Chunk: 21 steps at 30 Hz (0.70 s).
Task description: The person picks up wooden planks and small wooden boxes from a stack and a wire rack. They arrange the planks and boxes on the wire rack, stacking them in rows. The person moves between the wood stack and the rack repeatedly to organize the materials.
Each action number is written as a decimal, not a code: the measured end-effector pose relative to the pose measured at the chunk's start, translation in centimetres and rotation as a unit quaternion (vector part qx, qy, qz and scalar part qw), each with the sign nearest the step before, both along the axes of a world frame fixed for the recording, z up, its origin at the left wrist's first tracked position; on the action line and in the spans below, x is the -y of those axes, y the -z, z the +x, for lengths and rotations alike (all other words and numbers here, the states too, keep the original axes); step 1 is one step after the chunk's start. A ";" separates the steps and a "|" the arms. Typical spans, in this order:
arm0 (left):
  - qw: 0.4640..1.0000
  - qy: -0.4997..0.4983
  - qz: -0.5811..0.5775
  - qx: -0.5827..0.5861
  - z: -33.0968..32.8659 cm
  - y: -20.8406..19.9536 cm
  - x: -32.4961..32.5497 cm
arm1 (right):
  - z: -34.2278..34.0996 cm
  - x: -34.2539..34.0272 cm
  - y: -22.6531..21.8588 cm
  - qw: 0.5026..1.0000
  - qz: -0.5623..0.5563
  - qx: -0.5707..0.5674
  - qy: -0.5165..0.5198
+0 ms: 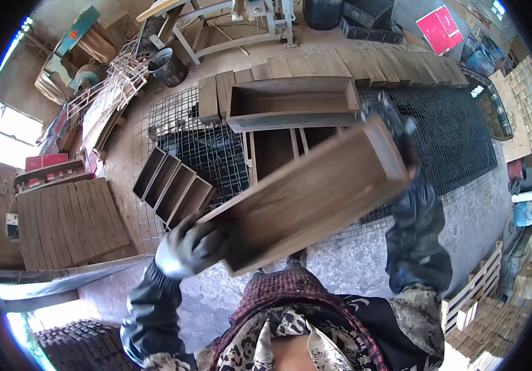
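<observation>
A long brown wooden box (315, 191) hangs tilted in front of me, its open side facing up toward me. My left hand (195, 247), in a grey-white glove, is closed round its lower left end. At the upper right end my right hand (399, 127), in a dark glove and partly hidden by the box, grips the outside. Beyond it, a similar wooden box (294, 120) rests on top of other wooden boxes (272, 151), which the held one partly covers. A divided wooden box (173, 185) with several compartments lies to the left, beyond my left hand.
Wire mesh (451, 130) covers dark floor areas under and beside the boxes. Behind runs a row of wooden boards (402, 67). A black bucket (167, 67) and a metal-framed bench (216, 25) stand farther back. A slatted wooden panel (71, 216) lies left; a pallet (473, 290) is at right.
</observation>
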<state>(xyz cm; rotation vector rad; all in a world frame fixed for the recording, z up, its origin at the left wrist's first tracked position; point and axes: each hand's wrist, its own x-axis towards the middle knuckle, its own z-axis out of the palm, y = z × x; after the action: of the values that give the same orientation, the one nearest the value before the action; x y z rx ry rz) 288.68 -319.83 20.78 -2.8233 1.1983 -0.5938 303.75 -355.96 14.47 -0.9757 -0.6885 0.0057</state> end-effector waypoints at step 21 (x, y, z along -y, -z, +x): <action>0.450 -0.141 -0.726 -0.500 19.1 11.2 1.5 | 3.1 -0.9 5.4 0.970 0.037 -0.207 0.119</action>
<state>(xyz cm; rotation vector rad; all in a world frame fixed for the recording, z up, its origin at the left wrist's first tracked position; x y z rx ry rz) 307.74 -321.36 9.59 -4.9329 -0.7757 0.7811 306.80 -355.04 9.12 -0.9432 -0.1850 -0.0273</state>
